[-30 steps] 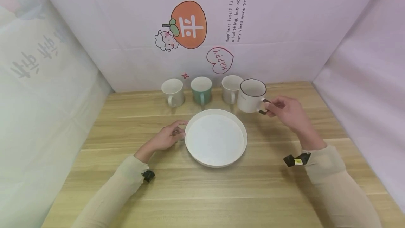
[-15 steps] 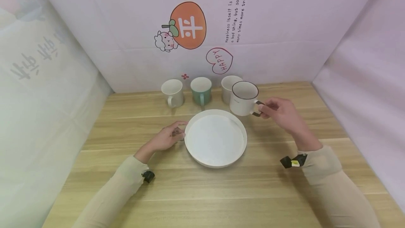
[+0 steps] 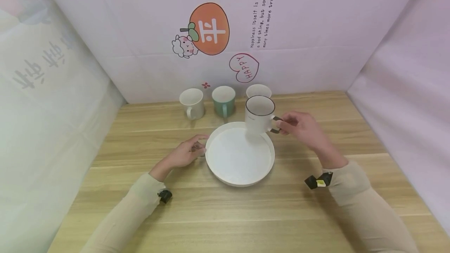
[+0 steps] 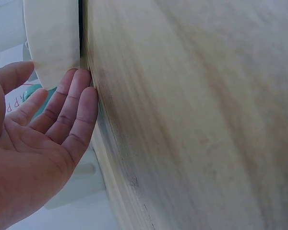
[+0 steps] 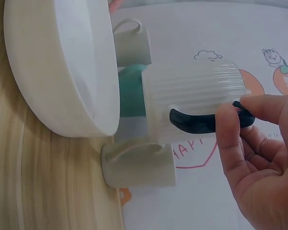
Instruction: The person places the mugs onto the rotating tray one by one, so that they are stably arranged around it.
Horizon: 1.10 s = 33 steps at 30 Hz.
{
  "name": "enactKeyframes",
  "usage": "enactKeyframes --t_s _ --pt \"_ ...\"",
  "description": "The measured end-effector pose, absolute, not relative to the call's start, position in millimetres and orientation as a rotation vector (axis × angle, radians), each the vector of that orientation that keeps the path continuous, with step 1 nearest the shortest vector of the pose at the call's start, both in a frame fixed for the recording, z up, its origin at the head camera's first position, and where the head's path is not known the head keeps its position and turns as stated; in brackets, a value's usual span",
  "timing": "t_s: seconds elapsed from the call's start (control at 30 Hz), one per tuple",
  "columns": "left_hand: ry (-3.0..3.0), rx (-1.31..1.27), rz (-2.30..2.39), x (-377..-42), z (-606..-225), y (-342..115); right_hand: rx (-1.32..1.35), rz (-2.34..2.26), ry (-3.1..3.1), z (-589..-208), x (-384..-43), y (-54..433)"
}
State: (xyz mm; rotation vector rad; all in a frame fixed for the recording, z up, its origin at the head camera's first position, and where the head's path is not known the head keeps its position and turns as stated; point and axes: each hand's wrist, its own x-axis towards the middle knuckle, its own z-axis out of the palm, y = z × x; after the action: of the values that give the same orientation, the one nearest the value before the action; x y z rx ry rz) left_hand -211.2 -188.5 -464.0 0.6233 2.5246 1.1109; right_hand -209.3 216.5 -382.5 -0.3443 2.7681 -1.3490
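Note:
A white mug with a dark rim [image 3: 258,118] hangs upright over the far right edge of a round white tray [image 3: 239,159]. By its black handle [image 5: 197,122], my right hand [image 3: 299,128] pinches it between thumb and fingers. In the right wrist view the mug's bottom is raised above the tray's rim. My left hand [image 3: 184,151] touches the tray's left side with relaxed fingers [image 4: 79,120], thumb near the rim. Partly hidden behind the held mug is a pale mug [image 3: 258,90].
Along the back of the wooden table [image 3: 225,218] stand a light mug [image 3: 192,104] and a green mug [image 3: 224,102], handles toward me. A printed white cloth [image 3: 291,50] rises behind them, and more white cloth hangs on both sides.
My right hand has carried the white mug leftward and nearer to me, from beside the back mugs to over the tray's edge. My left hand and the tray stay put.

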Motion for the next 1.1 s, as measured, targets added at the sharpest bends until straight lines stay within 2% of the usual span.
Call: enactKeyframes --t_s 1.1 --pt "2.521 0.646 1.135 -211 -463 -186 -0.465 -1.468 2.590 -408 -217 170"
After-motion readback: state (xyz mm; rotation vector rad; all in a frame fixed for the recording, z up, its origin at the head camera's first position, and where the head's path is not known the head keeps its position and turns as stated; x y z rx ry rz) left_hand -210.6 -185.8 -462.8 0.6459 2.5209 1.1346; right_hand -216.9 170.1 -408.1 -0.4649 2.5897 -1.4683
